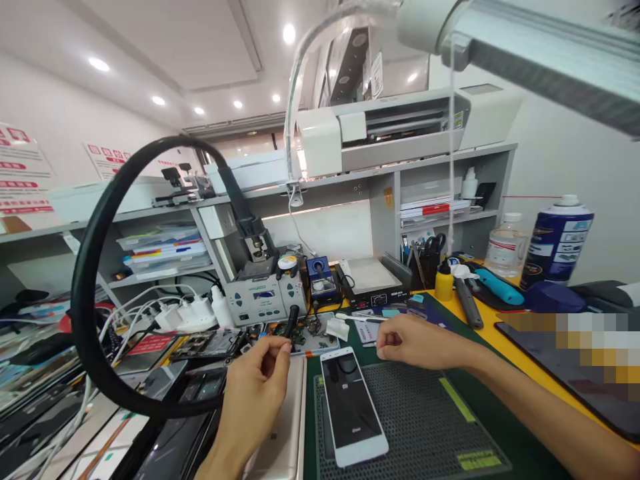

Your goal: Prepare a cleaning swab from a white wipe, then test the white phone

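the fingers (282, 365) of the left hand (253, 390) are coming together at the tips of the thumb and first finger, and i cannot tell if anything tiny is sitting between them. this hand is hanging over a gold-backed device (286, 427). the right hand (417, 340) is making a loose curl near some small cards (369, 331); its grip is hiding from view.

the white mi smartphone (354, 410) is lying face up between the hands, mostly on the black holed mat (425, 413), its top poking past the edge. no hand is touching it. it is looking light, stiff and slippery, with glass that could crack, so its long side edges are seeming best for holding.
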`<state>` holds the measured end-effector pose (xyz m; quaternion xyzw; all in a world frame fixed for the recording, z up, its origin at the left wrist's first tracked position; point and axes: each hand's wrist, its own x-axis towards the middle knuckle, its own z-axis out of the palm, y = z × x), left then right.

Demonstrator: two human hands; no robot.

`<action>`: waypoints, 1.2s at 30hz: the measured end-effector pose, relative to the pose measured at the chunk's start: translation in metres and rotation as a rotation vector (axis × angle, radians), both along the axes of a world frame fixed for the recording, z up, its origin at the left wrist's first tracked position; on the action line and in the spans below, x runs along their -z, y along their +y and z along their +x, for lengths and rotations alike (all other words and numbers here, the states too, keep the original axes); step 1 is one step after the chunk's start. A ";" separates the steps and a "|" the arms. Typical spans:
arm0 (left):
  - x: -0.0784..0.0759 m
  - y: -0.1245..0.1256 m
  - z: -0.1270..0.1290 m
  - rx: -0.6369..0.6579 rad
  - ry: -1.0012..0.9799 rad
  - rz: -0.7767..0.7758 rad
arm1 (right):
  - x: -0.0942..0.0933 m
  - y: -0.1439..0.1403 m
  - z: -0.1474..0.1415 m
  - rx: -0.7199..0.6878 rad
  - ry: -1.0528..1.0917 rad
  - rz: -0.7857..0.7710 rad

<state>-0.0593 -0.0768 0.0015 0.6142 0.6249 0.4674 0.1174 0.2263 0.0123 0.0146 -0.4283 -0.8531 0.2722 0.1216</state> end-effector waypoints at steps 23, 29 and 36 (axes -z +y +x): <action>0.013 -0.035 0.037 0.407 0.878 0.047 | 0.013 -0.015 -0.023 -0.007 0.046 0.080; 0.011 -0.045 0.049 0.422 1.049 0.305 | 0.015 -0.014 -0.023 -0.012 0.062 0.112; 0.020 -0.048 0.054 0.414 1.012 0.370 | 0.018 -0.013 -0.023 -0.016 0.051 0.127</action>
